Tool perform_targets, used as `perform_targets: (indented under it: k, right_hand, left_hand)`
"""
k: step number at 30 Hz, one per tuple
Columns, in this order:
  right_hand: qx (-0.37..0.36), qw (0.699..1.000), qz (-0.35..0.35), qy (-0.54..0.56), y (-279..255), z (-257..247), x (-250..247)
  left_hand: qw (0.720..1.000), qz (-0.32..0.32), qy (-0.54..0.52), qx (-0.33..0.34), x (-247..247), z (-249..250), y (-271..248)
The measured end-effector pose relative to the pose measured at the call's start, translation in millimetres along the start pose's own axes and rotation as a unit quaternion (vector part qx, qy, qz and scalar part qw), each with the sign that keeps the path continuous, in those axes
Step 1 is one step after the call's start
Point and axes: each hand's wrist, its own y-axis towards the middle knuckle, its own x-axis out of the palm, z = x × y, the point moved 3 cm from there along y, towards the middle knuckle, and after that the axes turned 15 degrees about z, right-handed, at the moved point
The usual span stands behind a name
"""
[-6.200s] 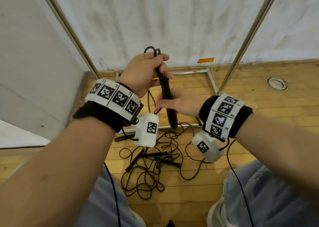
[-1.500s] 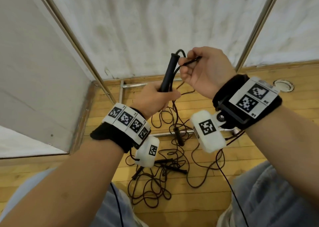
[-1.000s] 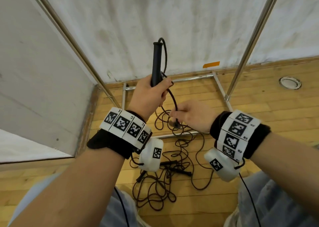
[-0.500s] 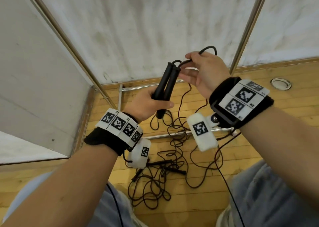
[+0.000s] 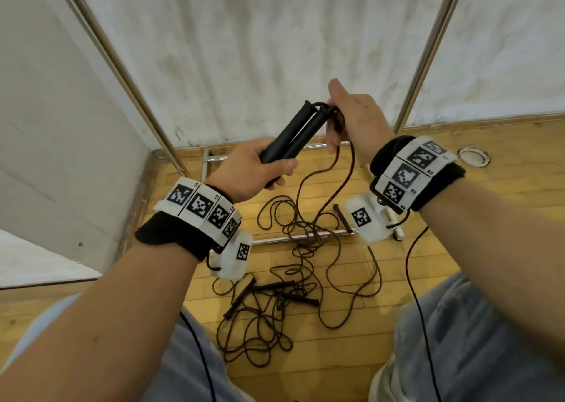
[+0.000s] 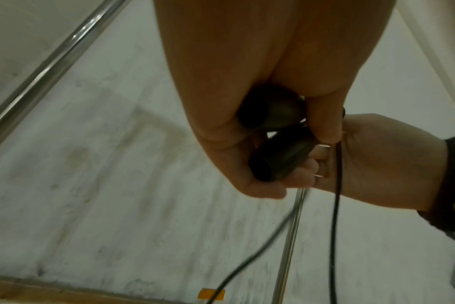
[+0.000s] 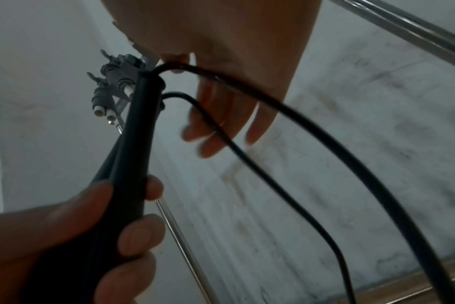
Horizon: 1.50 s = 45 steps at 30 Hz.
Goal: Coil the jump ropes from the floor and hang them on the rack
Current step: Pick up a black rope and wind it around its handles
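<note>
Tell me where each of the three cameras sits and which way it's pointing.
Head: on the head, looking down at both forearms, left hand, right hand, the floor ropes.
Left wrist: under the left palm, looking along it at the two handles in its grip.
Right wrist: under the right palm, looking along its loose fingers toward the rope.
All three share the handles.

We see two black jump-rope handles (image 5: pixel 293 132) side by side in our left hand (image 5: pixel 247 172), their cord (image 5: pixel 342 181) trailing below our right hand (image 5: pixel 354 117).
</note>
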Motion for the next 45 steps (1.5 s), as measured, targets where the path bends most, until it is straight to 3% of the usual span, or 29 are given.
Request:
perform_targets:
  k: [4,7,10,13,17,20,23,26,28,33,39,42,45]
  right_hand:
    - [0.043,0.994,-0.018,0.096,-1.2,-7.9,2.3]
    - [0.049,0.995,0.036,0.076,-0.8,-10.7,9.4]
    - [0.108,0.98,0.079,0.144,0.2,-10.7,15.4]
    - [0.164,0.955,0.102,0.225,0.6,-7.7,20.7]
    - [0.16,0.952,0.095,0.244,0.7,1.8,25.2]
    - [0.071,0.991,0.062,0.095,-1.9,12.3,26.8]
    - [0.032,0.999,0.018,-0.029,-8.6,23.2,34.9]
    - [0.086,0.994,-0.062,0.022,-20.2,27.7,47.5]
    - [0.07,0.995,-0.076,0.002,-27.1,27.8,52.8]
    - [0.036,0.998,-0.035,-0.048,-36.4,34.1,55.0]
    - [0.024,0.999,0.021,-0.023,-43.0,35.0,50.8]
    - [0.028,0.999,-0.022,0.002,-48.1,34.5,57.7]
    - [0.05,0.991,-0.125,-0.006,-55.5,38.8,66.7]
  left_hand:
    - [0.999,0.022,0.013,0.02,-10.1,2.9,2.1]
    - [0.993,0.092,0.052,0.057,-12.2,0.3,3.2]
    - [0.971,0.159,0.136,0.112,-9.7,-0.5,-0.9]
    - [0.965,0.147,0.173,0.132,-1.0,0.0,-3.9]
    - [0.98,0.139,0.135,0.051,-3.4,0.1,0.5]
    - [0.984,0.175,-0.011,-0.008,-12.6,6.0,4.5]
    - [0.959,0.203,-0.186,-0.071,-20.0,9.4,11.2]
    - [0.933,0.187,-0.27,-0.144,-13.3,8.5,14.3]
    - [0.932,0.19,-0.267,-0.157,-8.8,7.7,15.4]
    - [0.934,0.213,-0.247,-0.145,-14.9,6.7,18.9]
    - [0.908,0.25,-0.284,-0.178,-19.7,2.8,15.5]
    - [0.907,0.241,-0.28,-0.202,-20.1,0.8,16.7]
    - [0.913,0.172,-0.291,-0.228,-13.8,0.7,15.4]
